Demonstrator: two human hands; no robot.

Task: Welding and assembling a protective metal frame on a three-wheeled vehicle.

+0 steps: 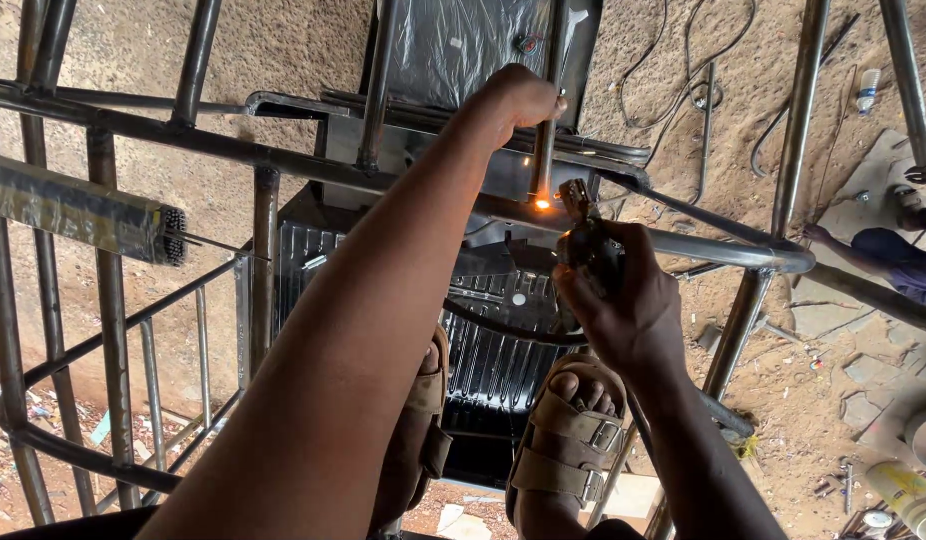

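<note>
My left hand is closed around a short upright steel tube and holds it against a horizontal pipe of a tubular metal frame. My right hand grips a welding electrode holder whose tip points at the foot of the upright tube. An orange glowing weld spot shows at that joint. Both arms reach forward over the frame. My feet in brown sandals rest on ribbed sheet metal below.
A taped bundle of welding rods lies on a frame bar at the left. More frame tubes cross the view. Cables and scrap lie on the sandy ground. Another person's limb shows at the right edge.
</note>
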